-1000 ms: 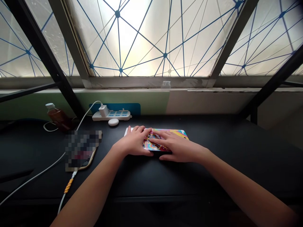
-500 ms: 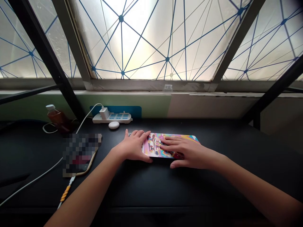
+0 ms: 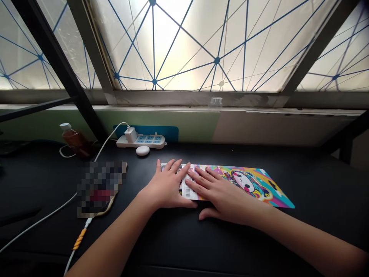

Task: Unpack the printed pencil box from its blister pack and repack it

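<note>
A flat, brightly coloured mat or sheet (image 3: 253, 184) with a cartoon face lies spread out on the black desk (image 3: 178, 238). My left hand (image 3: 167, 186) rests flat on its left end, fingers spread. My right hand (image 3: 221, 194) lies flat beside it, fingers stretched toward the left over a white patch with a barcode. Both palms press down on the sheet and neither hand grips anything.
A phone on a charging cable (image 3: 99, 184) lies left of my hands. Behind it are a white power strip (image 3: 141, 140) with a charger, a small white oval case (image 3: 142, 150) and a bottle of brown drink (image 3: 73, 140). A window with dark frames runs along the back.
The coloured sheet has gone from a folded small rectangle to spread out toward the right. My hands stayed flat on its left part, and the view shifted slightly.
</note>
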A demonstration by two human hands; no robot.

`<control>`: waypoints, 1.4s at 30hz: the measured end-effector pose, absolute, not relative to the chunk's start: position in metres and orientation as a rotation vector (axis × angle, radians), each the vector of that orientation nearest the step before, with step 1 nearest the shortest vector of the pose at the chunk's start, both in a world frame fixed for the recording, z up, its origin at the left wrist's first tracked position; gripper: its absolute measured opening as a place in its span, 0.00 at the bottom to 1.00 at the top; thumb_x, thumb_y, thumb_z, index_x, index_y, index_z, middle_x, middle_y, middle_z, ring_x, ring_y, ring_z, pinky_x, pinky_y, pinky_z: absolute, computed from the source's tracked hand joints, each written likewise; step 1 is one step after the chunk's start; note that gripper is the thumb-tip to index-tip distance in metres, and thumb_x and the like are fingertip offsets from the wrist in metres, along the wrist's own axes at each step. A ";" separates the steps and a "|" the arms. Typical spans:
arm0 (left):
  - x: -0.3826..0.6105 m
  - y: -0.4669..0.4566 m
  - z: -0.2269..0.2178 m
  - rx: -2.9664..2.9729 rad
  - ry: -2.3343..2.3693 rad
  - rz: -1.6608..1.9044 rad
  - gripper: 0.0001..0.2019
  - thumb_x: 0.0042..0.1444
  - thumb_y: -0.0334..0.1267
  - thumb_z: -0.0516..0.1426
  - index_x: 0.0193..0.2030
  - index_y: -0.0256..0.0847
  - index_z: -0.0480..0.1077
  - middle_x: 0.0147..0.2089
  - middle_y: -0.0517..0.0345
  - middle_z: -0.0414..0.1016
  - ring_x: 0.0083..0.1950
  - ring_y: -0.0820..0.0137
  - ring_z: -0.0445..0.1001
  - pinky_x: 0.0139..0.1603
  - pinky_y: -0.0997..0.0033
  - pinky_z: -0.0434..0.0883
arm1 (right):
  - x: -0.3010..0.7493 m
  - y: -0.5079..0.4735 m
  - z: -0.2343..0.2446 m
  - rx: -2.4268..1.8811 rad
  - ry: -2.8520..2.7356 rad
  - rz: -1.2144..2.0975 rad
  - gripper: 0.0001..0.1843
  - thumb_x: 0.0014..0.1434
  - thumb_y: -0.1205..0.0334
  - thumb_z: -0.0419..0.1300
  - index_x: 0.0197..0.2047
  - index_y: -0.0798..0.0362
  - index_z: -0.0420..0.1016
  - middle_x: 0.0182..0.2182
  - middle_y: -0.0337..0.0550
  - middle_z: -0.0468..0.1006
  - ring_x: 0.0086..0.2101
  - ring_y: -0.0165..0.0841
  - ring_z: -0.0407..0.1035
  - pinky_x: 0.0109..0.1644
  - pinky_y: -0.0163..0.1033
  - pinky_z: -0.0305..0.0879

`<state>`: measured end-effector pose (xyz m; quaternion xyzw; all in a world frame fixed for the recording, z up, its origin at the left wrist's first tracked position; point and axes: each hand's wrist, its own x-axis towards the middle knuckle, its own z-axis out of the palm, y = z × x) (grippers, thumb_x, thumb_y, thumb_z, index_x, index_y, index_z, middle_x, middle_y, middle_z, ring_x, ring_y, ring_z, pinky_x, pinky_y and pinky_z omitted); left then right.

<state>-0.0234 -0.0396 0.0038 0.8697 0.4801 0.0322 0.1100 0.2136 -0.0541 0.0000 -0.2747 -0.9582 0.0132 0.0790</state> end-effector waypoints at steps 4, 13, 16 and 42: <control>-0.023 -0.039 0.005 2.553 1.420 0.076 0.61 0.43 0.75 0.59 0.78 0.49 0.43 0.79 0.42 0.44 0.78 0.40 0.41 0.69 0.22 0.34 | 0.245 -0.052 -0.003 -0.854 -2.842 0.053 0.45 0.64 0.45 0.63 0.76 0.40 0.47 0.73 0.45 0.54 0.69 0.52 0.52 0.70 0.63 0.56; -0.010 -0.044 0.007 2.597 1.325 0.201 0.60 0.43 0.79 0.57 0.77 0.48 0.47 0.80 0.41 0.40 0.78 0.40 0.39 0.72 0.28 0.37 | 0.322 -0.061 -0.022 -0.980 -2.648 -0.165 0.35 0.61 0.60 0.62 0.70 0.40 0.62 0.66 0.47 0.69 0.64 0.54 0.63 0.63 0.64 0.68; 0.010 -0.050 0.005 2.622 1.146 0.264 0.52 0.54 0.76 0.51 0.78 0.50 0.44 0.80 0.48 0.39 0.79 0.49 0.40 0.75 0.39 0.44 | 0.301 -0.066 -0.025 -0.994 -2.643 -0.195 0.29 0.64 0.58 0.60 0.68 0.46 0.65 0.65 0.54 0.70 0.66 0.55 0.60 0.65 0.66 0.64; -0.034 -0.014 0.003 2.409 1.175 0.346 0.26 0.68 0.51 0.54 0.70 0.50 0.62 0.78 0.53 0.50 0.79 0.53 0.46 0.75 0.42 0.45 | 0.330 -0.065 -0.011 -0.794 -2.451 -0.567 0.37 0.66 0.79 0.48 0.76 0.52 0.49 0.67 0.53 0.67 0.66 0.44 0.60 0.68 0.54 0.64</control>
